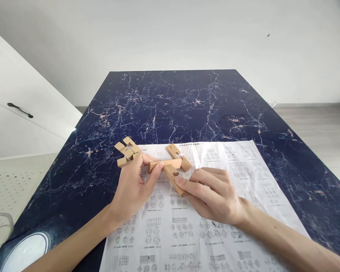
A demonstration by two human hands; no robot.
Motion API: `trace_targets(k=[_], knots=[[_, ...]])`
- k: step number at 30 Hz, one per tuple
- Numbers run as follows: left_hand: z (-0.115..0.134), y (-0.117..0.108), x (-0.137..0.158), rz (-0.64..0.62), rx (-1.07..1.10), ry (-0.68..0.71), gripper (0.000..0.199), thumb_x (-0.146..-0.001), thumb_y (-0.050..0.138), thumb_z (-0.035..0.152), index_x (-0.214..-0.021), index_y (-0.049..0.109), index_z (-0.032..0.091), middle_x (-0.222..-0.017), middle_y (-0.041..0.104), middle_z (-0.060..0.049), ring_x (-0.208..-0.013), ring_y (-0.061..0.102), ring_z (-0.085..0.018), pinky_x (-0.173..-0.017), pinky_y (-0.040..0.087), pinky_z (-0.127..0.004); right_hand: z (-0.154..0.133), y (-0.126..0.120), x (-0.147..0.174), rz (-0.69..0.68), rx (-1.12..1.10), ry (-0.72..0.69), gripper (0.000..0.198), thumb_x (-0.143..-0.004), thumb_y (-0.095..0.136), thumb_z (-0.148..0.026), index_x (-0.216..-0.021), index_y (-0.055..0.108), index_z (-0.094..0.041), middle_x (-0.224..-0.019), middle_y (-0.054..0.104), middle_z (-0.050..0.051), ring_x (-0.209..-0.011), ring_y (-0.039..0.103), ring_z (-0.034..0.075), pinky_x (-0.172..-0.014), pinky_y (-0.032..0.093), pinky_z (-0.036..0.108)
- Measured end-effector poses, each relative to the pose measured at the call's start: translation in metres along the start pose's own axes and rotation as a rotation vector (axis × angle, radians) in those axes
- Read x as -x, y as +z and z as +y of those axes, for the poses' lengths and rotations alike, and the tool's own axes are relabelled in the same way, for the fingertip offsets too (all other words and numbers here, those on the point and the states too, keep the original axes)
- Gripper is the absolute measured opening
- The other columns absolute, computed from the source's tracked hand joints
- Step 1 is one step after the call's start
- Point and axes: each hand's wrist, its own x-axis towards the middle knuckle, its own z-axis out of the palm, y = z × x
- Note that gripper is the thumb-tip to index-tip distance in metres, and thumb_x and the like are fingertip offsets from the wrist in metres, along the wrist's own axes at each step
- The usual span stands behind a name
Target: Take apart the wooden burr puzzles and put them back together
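Between thumb and fingers, my left hand pinches a light wooden puzzle bar. My right hand grips the lower end of a second, notched wooden puzzle piece, which slants down to the right. The two pieces touch or overlap where they cross; whether they are locked together I cannot tell. Just behind them, another notched piece lies on the printed sheet. Several more notched pieces sit in a pile beyond my left fingers, partly covered by that hand.
The creased sheet bears rows of small puzzle diagrams and lies on a dark blue marble-patterned table. A round white glowing object is at the lower left. A white cabinet with a black handle stands to the left, and a pale wall rises behind.
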Motion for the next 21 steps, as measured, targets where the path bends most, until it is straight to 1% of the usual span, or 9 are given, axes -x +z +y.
trace_targets(k=[3, 8, 12, 16, 19, 21], knots=[[-0.002, -0.0001, 0.0003, 0.001, 0.001, 0.01, 0.028, -0.107, 0.064, 0.041, -0.087, 0.057, 0.023, -0.086, 0.074, -0.002, -0.077, 0.071, -0.02, -0.07, 0.056, -0.037, 0.0001, 0.0002, 0.0001, 0.003, -0.003, -0.008, 0.024, -0.101, 0.063, 0.0, -0.118, 0.068, -0.016, -0.072, 0.058, -0.005, -0.055, 0.047, 0.01, -0.047, 0.043, 0.025], [-0.0034, 0.0006, 0.0003, 0.023, 0.005, 0.057, 0.021, -0.107, 0.065, 0.036, -0.092, 0.057, 0.024, -0.09, 0.075, -0.002, -0.081, 0.073, -0.02, -0.075, 0.058, -0.038, -0.0008, -0.0009, -0.0009, -0.002, -0.007, -0.016, 0.021, -0.102, 0.062, -0.001, -0.116, 0.068, -0.015, -0.07, 0.056, -0.005, -0.055, 0.044, 0.011, -0.047, 0.042, 0.026], [-0.0037, -0.0004, 0.0019, 0.036, -0.017, 0.106, 0.018, -0.108, 0.065, 0.033, -0.094, 0.056, 0.024, -0.092, 0.076, -0.002, -0.082, 0.074, -0.019, -0.074, 0.058, -0.036, -0.0015, -0.0026, -0.0026, -0.007, -0.01, -0.025, 0.02, -0.101, 0.063, -0.001, -0.115, 0.069, -0.014, -0.069, 0.056, -0.005, -0.055, 0.045, 0.012, -0.047, 0.041, 0.027], [-0.0031, -0.0019, 0.0036, 0.076, -0.066, 0.165, 0.014, -0.107, 0.066, 0.031, -0.098, 0.057, 0.025, -0.097, 0.078, -0.003, -0.089, 0.077, -0.021, -0.075, 0.061, -0.036, -0.0003, -0.0039, -0.0018, -0.017, -0.005, -0.024, 0.025, -0.1, 0.062, -0.001, -0.119, 0.068, -0.016, -0.07, 0.058, -0.004, -0.054, 0.047, 0.012, -0.048, 0.042, 0.028], [-0.0018, -0.0018, 0.0031, 0.064, -0.037, 0.143, 0.016, -0.107, 0.065, 0.031, -0.095, 0.057, 0.025, -0.095, 0.078, -0.003, -0.089, 0.077, -0.021, -0.077, 0.061, -0.037, 0.0006, -0.004, -0.0007, -0.015, -0.005, -0.019, 0.029, -0.097, 0.065, 0.0, -0.121, 0.068, -0.018, -0.07, 0.06, -0.005, -0.054, 0.049, 0.012, -0.048, 0.042, 0.028], [-0.0005, -0.0014, 0.0024, 0.051, -0.013, 0.125, 0.017, -0.107, 0.065, 0.031, -0.094, 0.057, 0.025, -0.094, 0.078, -0.002, -0.088, 0.077, -0.021, -0.078, 0.061, -0.037, 0.0008, -0.0039, -0.0007, -0.013, 0.0, -0.014, 0.028, -0.098, 0.064, -0.001, -0.12, 0.068, -0.018, -0.069, 0.061, -0.005, -0.054, 0.05, 0.012, -0.049, 0.042, 0.028]])
